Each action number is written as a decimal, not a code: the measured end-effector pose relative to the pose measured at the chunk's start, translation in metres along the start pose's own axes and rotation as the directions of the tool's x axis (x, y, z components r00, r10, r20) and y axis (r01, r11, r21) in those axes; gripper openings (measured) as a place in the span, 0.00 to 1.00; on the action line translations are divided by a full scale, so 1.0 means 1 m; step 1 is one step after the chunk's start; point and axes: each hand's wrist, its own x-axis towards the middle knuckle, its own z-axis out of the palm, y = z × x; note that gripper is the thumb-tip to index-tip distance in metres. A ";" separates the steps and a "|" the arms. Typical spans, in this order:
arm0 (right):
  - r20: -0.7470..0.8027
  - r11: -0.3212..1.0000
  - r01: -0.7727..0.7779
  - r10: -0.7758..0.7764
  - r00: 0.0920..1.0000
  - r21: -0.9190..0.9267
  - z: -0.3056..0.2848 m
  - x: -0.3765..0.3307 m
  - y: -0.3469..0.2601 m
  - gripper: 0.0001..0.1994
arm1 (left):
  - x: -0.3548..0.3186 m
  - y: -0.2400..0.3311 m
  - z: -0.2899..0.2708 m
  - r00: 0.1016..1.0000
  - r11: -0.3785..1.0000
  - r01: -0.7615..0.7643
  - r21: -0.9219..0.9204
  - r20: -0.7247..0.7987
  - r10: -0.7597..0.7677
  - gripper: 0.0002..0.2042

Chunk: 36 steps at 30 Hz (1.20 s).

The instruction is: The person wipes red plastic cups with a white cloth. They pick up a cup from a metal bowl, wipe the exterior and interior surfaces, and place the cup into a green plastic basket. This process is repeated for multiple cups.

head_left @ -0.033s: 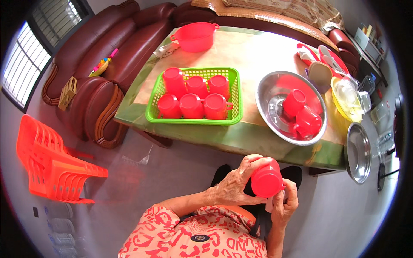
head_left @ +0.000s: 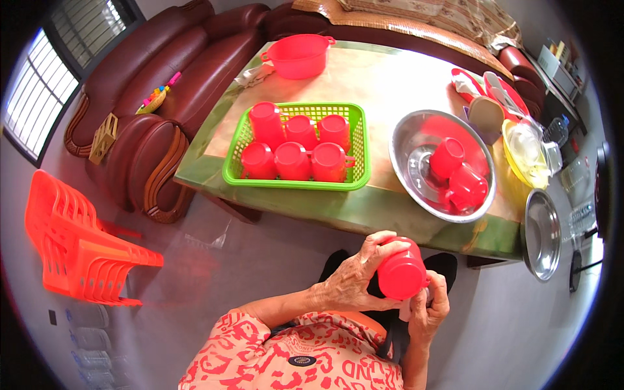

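Both hands meet low in the view, in front of the near edge of the desk (head_left: 390,218), around one red plastic cup (head_left: 402,276). The left hand (head_left: 354,279) wraps the cup from the side, its fingers (head_left: 377,242) curled over the top and closed against the wall. The right hand (head_left: 429,311) sits just beneath and beside it, fingers bent up toward the cup's lower edge and closed on something pale there — too hidden to tell what it is. The cup is held off the desk, above the person's lap, its base turned toward the camera.

On the desk, a green mesh basket (head_left: 361,146) holds six red cups (head_left: 292,159) standing upside down in two rows of three, packed close together. To its right, a wide steel basin (head_left: 406,140) holds two more red cups (head_left: 458,175), lying tilted against each other near its middle. Farther back sits a red two-handled tub (head_left: 299,55); nothing shows in it. At the right end of the desk a yellow dish (head_left: 513,156) carries a clear cover — what lies under it is unclear — and a round steel lid (head_left: 543,235) sits just beyond the desk's corner.

A stack of orange plastic chairs (head_left: 78,244) stands on the floor at left, near a dark red sofa (head_left: 195,58).
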 end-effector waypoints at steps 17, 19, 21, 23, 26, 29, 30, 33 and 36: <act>0.322 0.994 0.103 -0.082 0.943 -0.048 0.080 0.031 -0.011 0.15 | 0.000 -0.058 -0.204 0.601 0.969 0.146 0.199 -0.796 0.073 0.37; 0.312 0.996 0.078 -0.060 0.948 -0.046 0.082 0.028 -0.009 0.14 | 0.008 -0.065 -0.207 0.571 0.997 0.066 0.037 -0.821 -0.008 0.37; 0.316 0.996 0.060 -0.038 0.948 -0.059 0.080 0.028 -0.006 0.15 | 0.011 -0.073 -0.211 0.605 0.992 0.112 0.065 -0.796 -0.016 0.36; 0.314 0.997 0.044 -0.020 0.949 -0.070 0.076 0.027 -0.002 0.15 | 0.012 -0.078 -0.213 0.617 0.979 0.189 0.081 -0.785 -0.054 0.34; 0.306 0.997 0.025 0.000 0.952 -0.079 0.075 0.025 0.003 0.15 | 0.007 -0.090 -0.216 0.657 0.958 0.258 0.126 -0.750 -0.079 0.34; 0.297 0.997 0.002 0.022 0.955 -0.080 0.075 0.024 0.006 0.14 | 0.008 -0.092 -0.214 0.646 0.953 0.285 0.100 -0.755 -0.114 0.34; 0.292 0.997 -0.006 0.028 0.956 -0.075 0.076 0.023 0.006 0.13 | 0.008 -0.091 -0.214 0.643 0.946 0.311 0.095 -0.753 -0.136 0.34; 0.292 0.997 -0.018 0.037 0.956 -0.069 0.075 0.023 0.008 0.13 | 0.010 -0.088 -0.215 0.633 0.921 0.376 0.105 -0.755 -0.173 0.34; 0.292 0.997 -0.029 0.050 0.955 -0.077 0.071 0.022 0.011 0.13 | 0.009 -0.090 -0.217 0.628 0.883 0.424 0.202 -0.768 -0.126 0.36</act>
